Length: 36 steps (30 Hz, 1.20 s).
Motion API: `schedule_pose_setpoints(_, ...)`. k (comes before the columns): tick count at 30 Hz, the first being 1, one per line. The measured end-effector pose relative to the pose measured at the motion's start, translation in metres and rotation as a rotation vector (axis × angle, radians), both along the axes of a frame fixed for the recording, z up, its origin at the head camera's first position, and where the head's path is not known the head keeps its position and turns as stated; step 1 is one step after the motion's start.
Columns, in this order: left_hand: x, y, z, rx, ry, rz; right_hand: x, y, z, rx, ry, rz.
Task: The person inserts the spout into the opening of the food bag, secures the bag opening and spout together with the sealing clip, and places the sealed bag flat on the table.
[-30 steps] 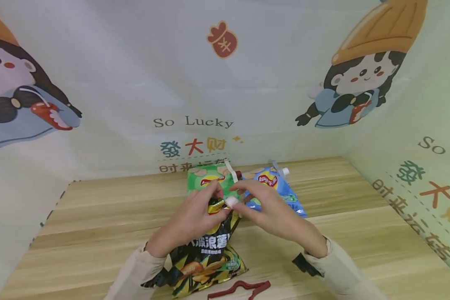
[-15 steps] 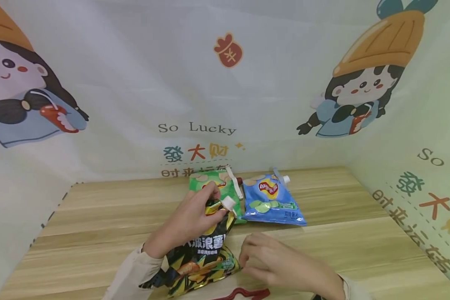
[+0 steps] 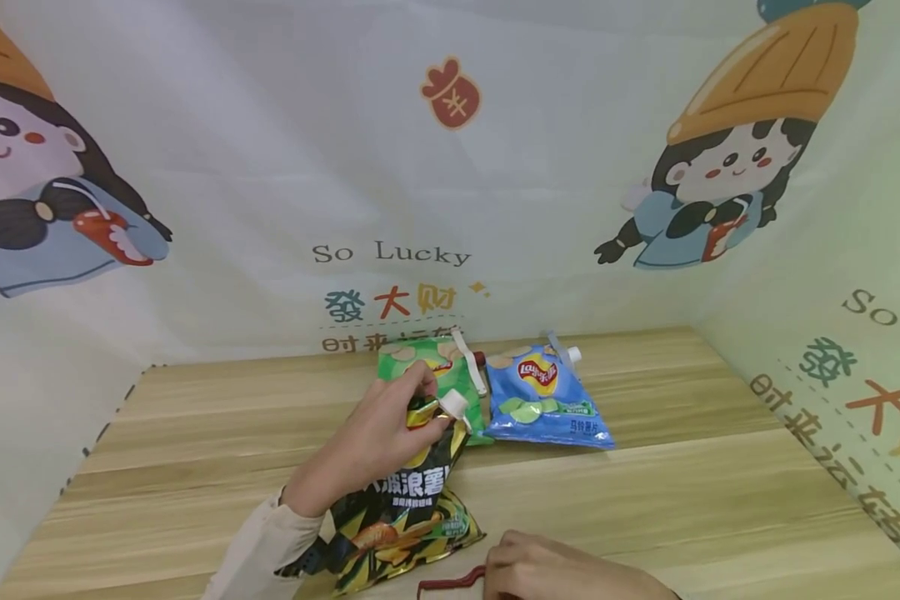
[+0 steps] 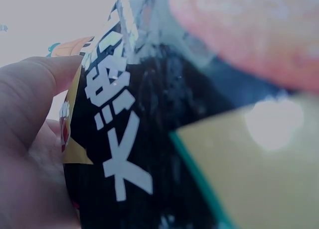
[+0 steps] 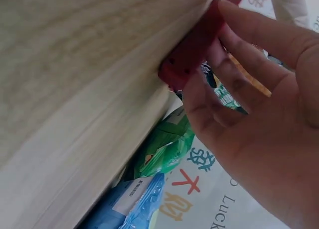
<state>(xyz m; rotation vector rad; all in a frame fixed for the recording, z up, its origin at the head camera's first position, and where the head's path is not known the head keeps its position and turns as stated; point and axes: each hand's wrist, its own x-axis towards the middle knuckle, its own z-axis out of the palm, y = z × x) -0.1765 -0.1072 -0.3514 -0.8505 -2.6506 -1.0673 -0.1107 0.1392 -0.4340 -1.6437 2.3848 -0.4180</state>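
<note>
In the head view, my left hand [image 3: 367, 437] holds the top of a black and yellow chip bag [image 3: 423, 483] near a white cap [image 3: 453, 403]. The bag's printed front [image 4: 164, 94] fills much of the left wrist view, where the thumb lies along its edge; the fingertips behind it are hidden. At the near edge my right hand [image 3: 551, 571] is over a dark red bag clip [image 3: 450, 581]. The right wrist view shows thumb and fingers pinching this clip [image 5: 194, 47] close to the table surface.
Behind the black bag lies a green chip bag [image 3: 412, 350] with a white clip [image 3: 471, 362] and dark red cap. To its right is a blue chip bag [image 3: 547, 404] with a grey-blue clip and white cap. A printed cloth [image 3: 270, 167] walls off the wooden table [image 3: 682, 483].
My right hand has left the white cap, moved down toward the near edge and taken hold of the dark red bag clip. My left hand stays at the black bag's top.
</note>
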Motion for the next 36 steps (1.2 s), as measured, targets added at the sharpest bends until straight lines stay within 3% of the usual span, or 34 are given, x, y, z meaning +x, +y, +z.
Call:
schedule_pose_setpoints(5, 0.000, -0.001, 0.000, 0.018, 0.004, -0.018, 0.004, 0.005, -0.003, -0.033, 0.000, -0.034)
schedule_pose_setpoints(14, -0.002, -0.001, 0.002, 0.024, 0.014, -0.031, 0.009, 0.039, 0.013, -0.074, -0.194, -0.198)
schedule_pose_setpoints(20, -0.004, -0.001, 0.003, 0.019, 0.018, -0.033, 0.006, 0.064, 0.029, 0.013, -0.282, -0.444)
schedule_pose_setpoints(23, -0.003, -0.001, 0.004, 0.019, 0.019, -0.033, 0.000, 0.070, 0.033, -0.008, -0.207, -0.486)
schedule_pose_setpoints(28, -0.002, -0.002, 0.003, 0.026, 0.015, -0.033, -0.013, 0.066, 0.030, -0.263, 0.092, -0.431)
schedule_pose_setpoints(30, -0.002, -0.002, 0.003, 0.021, 0.010, -0.029, -0.018, 0.061, 0.030, -0.349, 0.158, -0.439)
schedule_pose_setpoints(32, -0.002, -0.002, 0.003, 0.014, 0.005, -0.025, -0.023, 0.057, 0.030, -0.404, 0.148, -0.458)
schedule_pose_setpoints(36, -0.001, -0.001, 0.002, 0.003, -0.005, -0.018, -0.032, 0.048, 0.031, -0.448, 0.029, -0.467)
